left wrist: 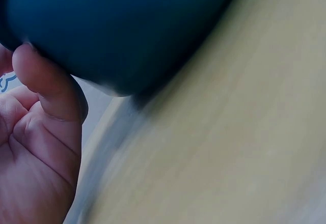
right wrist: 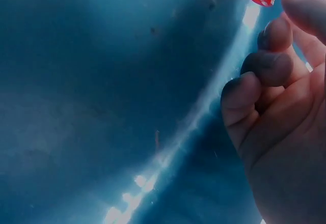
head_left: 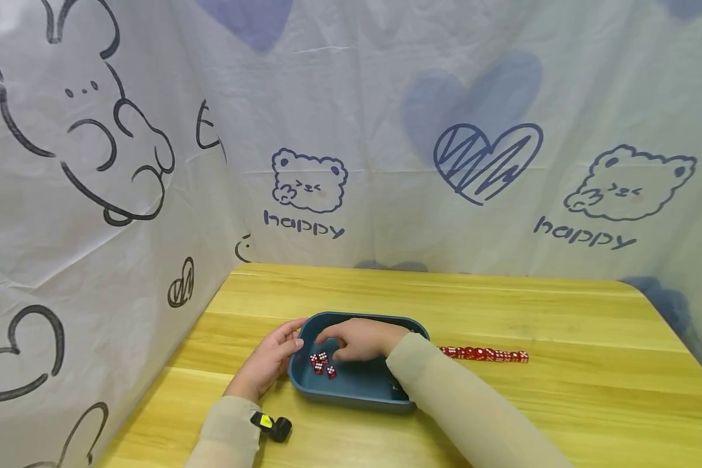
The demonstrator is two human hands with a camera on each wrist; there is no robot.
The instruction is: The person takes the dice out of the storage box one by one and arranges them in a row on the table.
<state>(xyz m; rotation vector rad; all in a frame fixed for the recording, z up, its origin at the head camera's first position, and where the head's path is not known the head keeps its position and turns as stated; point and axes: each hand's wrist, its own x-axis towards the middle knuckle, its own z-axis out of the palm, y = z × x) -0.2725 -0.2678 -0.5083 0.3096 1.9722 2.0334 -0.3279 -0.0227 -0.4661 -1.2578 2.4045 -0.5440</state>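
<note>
A: Why does the left hand rest against the blue tray?

B: Likely to steady it; the fingers lie straight along its left wall. The right hand hangs inside the tray, fingers curled, apparently holding nothing, just above the loose dice.

A: Orientation?

B: The tray's long axis runs left-right. A row of dice lies on the table to its right, also left-right.

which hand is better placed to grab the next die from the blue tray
Right. The right hand is already inside the blue tray, fingers curled just beside the loose red dice. The left hand rests on the tray's outer rim, steadying it.
</note>
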